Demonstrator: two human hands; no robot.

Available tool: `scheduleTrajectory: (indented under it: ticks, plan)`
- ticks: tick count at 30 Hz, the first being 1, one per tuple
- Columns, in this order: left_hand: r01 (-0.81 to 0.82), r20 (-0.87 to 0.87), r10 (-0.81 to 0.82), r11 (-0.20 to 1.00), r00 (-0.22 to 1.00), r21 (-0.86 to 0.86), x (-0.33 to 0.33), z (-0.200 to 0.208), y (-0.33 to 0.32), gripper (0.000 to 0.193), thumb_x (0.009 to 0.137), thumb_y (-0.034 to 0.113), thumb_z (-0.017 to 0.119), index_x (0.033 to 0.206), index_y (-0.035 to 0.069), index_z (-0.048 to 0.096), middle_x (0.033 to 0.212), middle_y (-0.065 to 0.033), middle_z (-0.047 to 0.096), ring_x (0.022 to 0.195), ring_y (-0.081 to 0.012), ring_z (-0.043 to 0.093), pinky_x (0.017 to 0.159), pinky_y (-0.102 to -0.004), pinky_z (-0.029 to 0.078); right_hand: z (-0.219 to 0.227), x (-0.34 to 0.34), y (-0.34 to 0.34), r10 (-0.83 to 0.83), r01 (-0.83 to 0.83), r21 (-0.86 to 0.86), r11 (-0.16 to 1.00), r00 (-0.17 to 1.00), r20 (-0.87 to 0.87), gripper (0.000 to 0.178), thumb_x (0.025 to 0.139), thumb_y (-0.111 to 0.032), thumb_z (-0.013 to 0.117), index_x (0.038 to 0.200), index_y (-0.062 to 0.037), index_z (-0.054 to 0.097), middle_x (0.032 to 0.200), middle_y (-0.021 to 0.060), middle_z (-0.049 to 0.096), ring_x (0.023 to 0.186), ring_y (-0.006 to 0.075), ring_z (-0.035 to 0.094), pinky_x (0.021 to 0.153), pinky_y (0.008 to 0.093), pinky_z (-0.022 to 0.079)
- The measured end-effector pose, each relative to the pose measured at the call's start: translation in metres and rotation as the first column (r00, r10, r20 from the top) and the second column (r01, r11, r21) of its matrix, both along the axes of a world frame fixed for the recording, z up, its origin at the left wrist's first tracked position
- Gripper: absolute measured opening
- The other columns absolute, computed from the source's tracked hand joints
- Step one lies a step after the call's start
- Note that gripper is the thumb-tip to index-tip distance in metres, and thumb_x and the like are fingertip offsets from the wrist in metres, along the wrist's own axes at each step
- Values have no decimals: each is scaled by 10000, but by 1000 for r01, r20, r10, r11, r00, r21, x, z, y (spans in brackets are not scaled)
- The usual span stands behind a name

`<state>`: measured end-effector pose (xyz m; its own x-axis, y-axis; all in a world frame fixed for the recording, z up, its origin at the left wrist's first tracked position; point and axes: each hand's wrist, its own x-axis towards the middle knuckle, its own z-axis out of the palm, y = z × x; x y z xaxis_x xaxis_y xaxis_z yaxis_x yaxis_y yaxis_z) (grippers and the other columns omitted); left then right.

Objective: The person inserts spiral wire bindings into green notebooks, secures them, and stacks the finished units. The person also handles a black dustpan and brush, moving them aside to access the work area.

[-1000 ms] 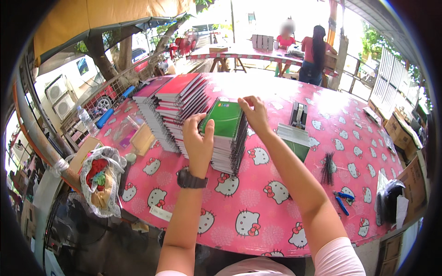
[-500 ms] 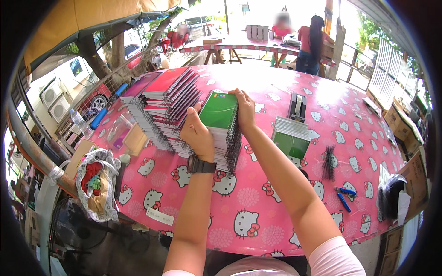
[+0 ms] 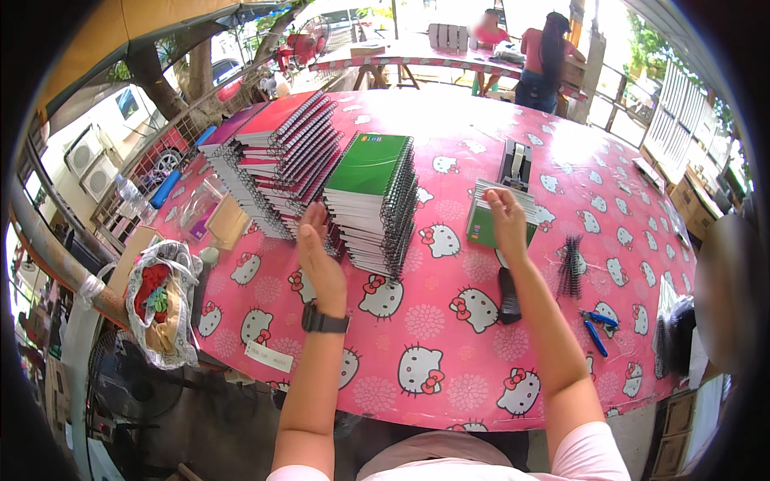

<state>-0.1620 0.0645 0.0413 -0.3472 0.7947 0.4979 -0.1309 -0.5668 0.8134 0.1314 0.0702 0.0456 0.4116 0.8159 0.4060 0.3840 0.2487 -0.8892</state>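
Note:
A tall stack of green-covered, spiral-bound notebooks (image 3: 370, 164) stands at the middle of the table. My left hand (image 3: 321, 260) is open beside its near left side, fingers stretched out and holding nothing. Farther right, my right hand (image 3: 507, 216) is over a small pile of green-covered sheets or pads (image 3: 480, 228) with white edges. Its fingers are curled together; whether they grip anything is hidden. Left of the green stack rise taller stacks of red notebooks (image 3: 277, 120) and purple notebooks (image 3: 231, 128), all with black spiral bindings.
A tape dispenser (image 3: 515, 164) stands behind the small pile. To the right lie loose black spiral coils (image 3: 571, 268) and blue-handled pliers (image 3: 596, 329). A dark object (image 3: 508, 297) lies by my right forearm. A plastic bag of cloth (image 3: 164, 305) hangs at the left edge. People are at a far table.
Both hands have let go of the green notebook stack. My right hand has moved right to the small green pile; my left has drawn back slightly toward me and opened.

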Motion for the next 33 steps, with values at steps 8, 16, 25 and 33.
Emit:
scheduleTrajectory:
  ticks: [8, 16, 25, 33]
  plan:
    - [192, 212, -170, 977, 962, -88, 19, 2, 35, 834, 940, 657, 239, 1380, -41, 365, 1397, -135, 423, 1256, -220, 406, 1077, -341, 257, 2, -138, 35, 200, -156, 252, 955, 967, -160, 601, 993, -477, 312, 1405, -40, 335, 1437, 177, 343, 1347, 283, 284, 1109, 386, 205]
    - [46, 115, -31, 991, 993, -129, 13, 10, 36, 768, 967, 612, 246, 1204, -74, 499, 1213, -122, 524, 1090, -220, 474, 1008, -317, 320, 4, -135, 60, 340, -246, 268, 931, 853, -396, 646, 994, -514, 286, 1295, 35, 441, 1294, 182, 455, 1220, 255, 383, 1053, 363, 267]
    - [-224, 47, 235, 959, 971, -174, 28, 34, 42, 701, 969, 609, 247, 777, -26, 475, 764, -64, 479, 724, -172, 398, 703, -344, 362, 23, -135, 100, 243, -183, 163, 969, 816, -525, 613, 995, -484, 359, 821, 44, 618, 724, 25, 579, 678, 124, 468, 656, 303, 405]
    - [-306, 9, 313, 934, 950, -185, 24, 36, 55, 721, 980, 590, 216, 627, 8, 454, 617, -43, 479, 612, -153, 414, 593, -337, 364, 21, -124, 118, 99, -70, 112, 991, 953, -287, 625, 983, -498, 368, 716, 29, 573, 668, 41, 546, 636, 151, 430, 637, 333, 391]
